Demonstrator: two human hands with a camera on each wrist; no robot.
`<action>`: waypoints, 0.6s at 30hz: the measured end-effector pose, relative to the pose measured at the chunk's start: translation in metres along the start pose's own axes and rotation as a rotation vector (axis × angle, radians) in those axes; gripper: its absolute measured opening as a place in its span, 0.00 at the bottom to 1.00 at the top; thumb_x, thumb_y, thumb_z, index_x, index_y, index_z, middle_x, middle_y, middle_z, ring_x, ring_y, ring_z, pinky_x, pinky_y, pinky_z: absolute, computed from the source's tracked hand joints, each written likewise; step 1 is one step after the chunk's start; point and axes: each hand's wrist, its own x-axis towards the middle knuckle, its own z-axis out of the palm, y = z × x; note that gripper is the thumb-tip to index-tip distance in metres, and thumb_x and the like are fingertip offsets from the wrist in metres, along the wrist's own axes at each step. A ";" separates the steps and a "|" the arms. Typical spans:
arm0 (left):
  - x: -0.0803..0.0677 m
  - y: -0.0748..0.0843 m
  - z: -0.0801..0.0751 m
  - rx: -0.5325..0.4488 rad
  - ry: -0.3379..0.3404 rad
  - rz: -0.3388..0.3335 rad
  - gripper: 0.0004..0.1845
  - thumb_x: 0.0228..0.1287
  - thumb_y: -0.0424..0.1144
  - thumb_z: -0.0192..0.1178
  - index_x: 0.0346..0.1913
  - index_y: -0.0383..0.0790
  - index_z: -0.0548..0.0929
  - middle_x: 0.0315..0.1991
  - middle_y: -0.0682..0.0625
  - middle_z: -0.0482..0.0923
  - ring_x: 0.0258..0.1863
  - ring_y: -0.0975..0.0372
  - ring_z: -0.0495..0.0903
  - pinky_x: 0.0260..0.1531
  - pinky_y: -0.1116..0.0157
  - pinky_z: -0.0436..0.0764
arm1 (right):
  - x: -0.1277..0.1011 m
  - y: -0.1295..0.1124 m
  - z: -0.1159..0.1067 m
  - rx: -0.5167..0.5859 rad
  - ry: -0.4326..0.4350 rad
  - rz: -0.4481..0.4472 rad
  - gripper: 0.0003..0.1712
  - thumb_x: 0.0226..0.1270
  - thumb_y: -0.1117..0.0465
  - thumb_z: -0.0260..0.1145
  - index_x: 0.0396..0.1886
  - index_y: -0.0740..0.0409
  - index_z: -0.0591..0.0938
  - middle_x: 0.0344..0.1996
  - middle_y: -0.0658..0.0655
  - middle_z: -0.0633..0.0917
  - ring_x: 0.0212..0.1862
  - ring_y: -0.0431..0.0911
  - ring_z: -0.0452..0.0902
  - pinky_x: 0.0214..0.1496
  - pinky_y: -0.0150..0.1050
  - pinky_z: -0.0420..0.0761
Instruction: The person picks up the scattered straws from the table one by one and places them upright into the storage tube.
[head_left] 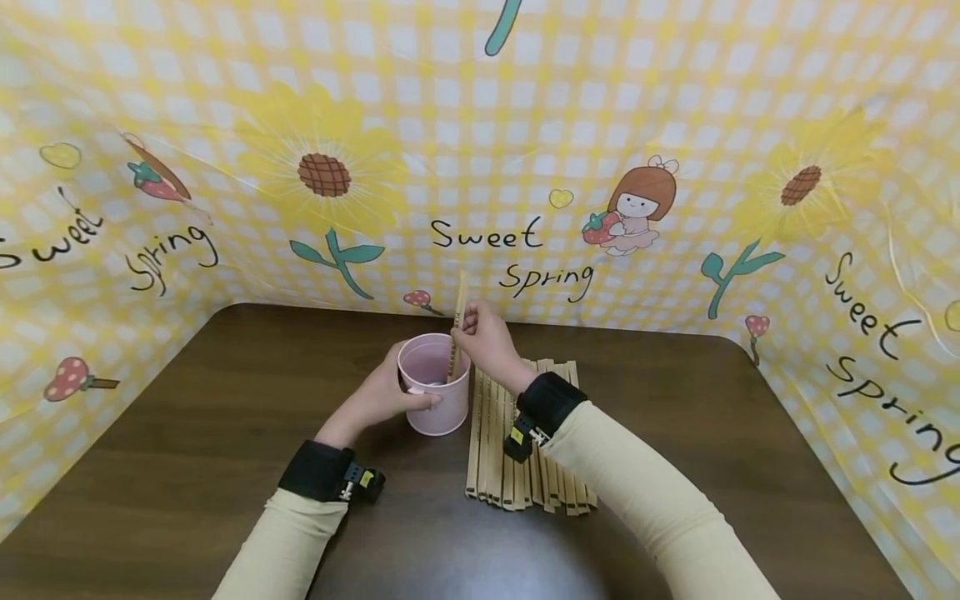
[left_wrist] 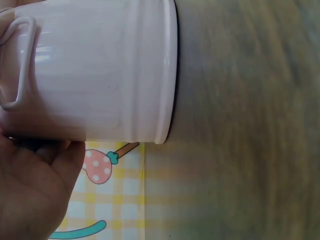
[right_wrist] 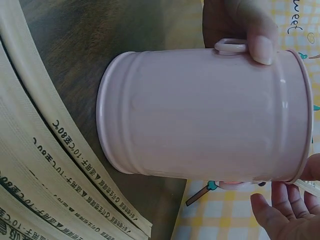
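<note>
A pink cup (head_left: 435, 385) stands upright on the dark brown table (head_left: 225, 433), near the middle of it and just left of a row of paper-wrapped chopsticks (head_left: 525, 450) that lie flat side by side. The left hand (head_left: 382, 396) wraps around the cup's left side, with the thumb across the front near a small loop handle (the right wrist view shows a fingertip pressed beside that handle close to the rim). The right hand (head_left: 487, 342) hovers above the cup's right rim, its fingers pinched around one wrapped chopstick (head_left: 455, 329), which stands nearly upright with its lower end inside the cup and its top leaning slightly right. From the left wrist view the cup's ribbed side and base edge rest on the wood. Both arms wear cream sleeves and black wrist straps. Behind the table hangs a yellow checked backdrop (head_left: 675, 108) printed with sunflowers and the words "Sweet Spring".
</note>
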 end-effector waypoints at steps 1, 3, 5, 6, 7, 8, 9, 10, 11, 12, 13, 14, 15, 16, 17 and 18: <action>0.000 0.000 0.000 0.005 0.001 -0.002 0.49 0.53 0.34 0.74 0.73 0.26 0.56 0.64 0.29 0.69 0.61 0.41 0.74 0.61 0.47 0.75 | 0.000 0.000 0.000 -0.001 -0.003 0.000 0.17 0.70 0.69 0.62 0.55 0.70 0.72 0.43 0.64 0.81 0.47 0.54 0.80 0.48 0.37 0.79; 0.000 0.000 -0.001 0.011 0.005 -0.007 0.49 0.53 0.34 0.74 0.73 0.26 0.56 0.65 0.29 0.69 0.62 0.41 0.74 0.61 0.46 0.75 | 0.001 0.000 0.000 0.000 -0.014 0.001 0.17 0.70 0.69 0.62 0.55 0.70 0.72 0.44 0.65 0.81 0.48 0.54 0.80 0.49 0.37 0.80; 0.000 0.000 -0.002 0.014 0.008 -0.009 0.49 0.53 0.34 0.74 0.73 0.25 0.56 0.65 0.28 0.69 0.62 0.40 0.73 0.61 0.46 0.75 | 0.001 0.001 0.000 -0.002 -0.028 0.001 0.17 0.71 0.69 0.62 0.56 0.70 0.72 0.45 0.65 0.81 0.48 0.53 0.80 0.49 0.36 0.79; 0.000 0.000 -0.002 0.009 0.009 -0.008 0.49 0.53 0.33 0.74 0.73 0.25 0.56 0.65 0.28 0.68 0.62 0.40 0.73 0.62 0.46 0.74 | 0.001 0.001 -0.001 -0.003 -0.034 0.001 0.18 0.71 0.68 0.62 0.57 0.70 0.72 0.45 0.65 0.82 0.48 0.53 0.80 0.49 0.35 0.79; 0.000 0.000 -0.002 0.003 0.008 -0.005 0.49 0.53 0.33 0.74 0.73 0.25 0.56 0.65 0.28 0.68 0.62 0.40 0.73 0.62 0.46 0.74 | 0.001 0.002 -0.001 -0.006 -0.037 -0.001 0.19 0.71 0.67 0.63 0.57 0.69 0.72 0.45 0.65 0.82 0.48 0.54 0.80 0.48 0.35 0.78; 0.001 0.001 -0.002 -0.002 0.008 -0.005 0.49 0.53 0.32 0.74 0.73 0.25 0.56 0.65 0.28 0.68 0.62 0.40 0.73 0.61 0.47 0.75 | 0.000 0.002 -0.003 -0.007 -0.043 0.000 0.20 0.72 0.65 0.64 0.58 0.70 0.73 0.45 0.65 0.82 0.48 0.54 0.80 0.48 0.35 0.78; 0.001 0.001 -0.002 -0.006 0.006 -0.004 0.48 0.53 0.32 0.74 0.73 0.25 0.56 0.65 0.28 0.68 0.63 0.40 0.73 0.61 0.47 0.74 | -0.001 0.003 -0.004 -0.010 -0.044 0.000 0.21 0.72 0.63 0.64 0.59 0.69 0.73 0.46 0.65 0.82 0.49 0.54 0.80 0.49 0.35 0.78; 0.001 0.001 -0.002 -0.007 0.007 -0.004 0.48 0.53 0.32 0.74 0.73 0.25 0.56 0.65 0.28 0.68 0.62 0.40 0.73 0.61 0.48 0.75 | -0.002 0.004 -0.006 -0.009 -0.043 0.002 0.22 0.73 0.61 0.64 0.60 0.69 0.73 0.47 0.65 0.82 0.50 0.54 0.80 0.50 0.36 0.78; 0.002 0.001 -0.002 -0.012 0.006 -0.005 0.48 0.53 0.31 0.73 0.73 0.25 0.56 0.65 0.28 0.69 0.62 0.41 0.73 0.61 0.49 0.75 | -0.004 0.005 -0.009 -0.009 -0.039 0.004 0.24 0.74 0.58 0.64 0.61 0.69 0.73 0.48 0.65 0.82 0.51 0.54 0.79 0.51 0.38 0.78; 0.002 0.001 -0.002 -0.014 0.006 -0.002 0.48 0.53 0.31 0.73 0.73 0.25 0.56 0.65 0.28 0.69 0.62 0.41 0.74 0.60 0.50 0.75 | -0.005 0.007 -0.012 -0.004 -0.036 0.008 0.25 0.75 0.55 0.63 0.62 0.68 0.73 0.49 0.65 0.82 0.52 0.55 0.79 0.53 0.40 0.79; 0.002 0.002 -0.002 -0.014 0.005 -0.003 0.48 0.53 0.31 0.73 0.73 0.25 0.56 0.65 0.28 0.70 0.62 0.41 0.74 0.60 0.52 0.75 | -0.006 0.009 -0.016 -0.003 -0.035 0.014 0.27 0.77 0.52 0.62 0.63 0.68 0.73 0.51 0.65 0.82 0.54 0.55 0.79 0.56 0.42 0.79; 0.003 0.001 -0.002 -0.011 0.006 -0.002 0.48 0.53 0.31 0.73 0.73 0.25 0.57 0.64 0.28 0.70 0.62 0.41 0.74 0.59 0.54 0.76 | -0.007 0.011 -0.020 -0.001 -0.035 0.023 0.28 0.78 0.50 0.60 0.65 0.67 0.72 0.53 0.65 0.81 0.55 0.56 0.79 0.57 0.44 0.79; 0.003 0.001 -0.001 -0.009 0.007 -0.001 0.48 0.53 0.31 0.73 0.73 0.25 0.57 0.64 0.28 0.70 0.61 0.41 0.75 0.59 0.55 0.76 | -0.008 0.014 -0.025 -0.001 -0.033 0.029 0.28 0.79 0.49 0.59 0.65 0.66 0.73 0.54 0.66 0.81 0.55 0.56 0.79 0.59 0.46 0.79; 0.003 0.001 0.000 -0.005 0.011 0.007 0.48 0.52 0.32 0.73 0.73 0.25 0.57 0.64 0.28 0.71 0.60 0.42 0.75 0.58 0.57 0.76 | -0.010 0.017 -0.031 -0.009 -0.029 0.042 0.28 0.79 0.48 0.57 0.66 0.65 0.73 0.55 0.66 0.81 0.57 0.56 0.78 0.60 0.47 0.78; 0.002 0.001 0.001 -0.003 0.014 0.012 0.48 0.52 0.33 0.73 0.72 0.25 0.57 0.63 0.28 0.71 0.60 0.42 0.75 0.57 0.58 0.76 | -0.011 0.021 -0.036 -0.023 -0.025 0.057 0.28 0.80 0.48 0.57 0.66 0.65 0.73 0.55 0.65 0.81 0.57 0.56 0.78 0.60 0.48 0.78; 0.002 0.001 0.002 0.000 0.017 0.021 0.49 0.51 0.34 0.73 0.72 0.25 0.58 0.63 0.28 0.71 0.59 0.43 0.76 0.57 0.59 0.76 | -0.012 0.026 -0.042 -0.034 -0.025 0.074 0.28 0.80 0.49 0.57 0.66 0.65 0.72 0.55 0.65 0.81 0.58 0.57 0.78 0.60 0.48 0.78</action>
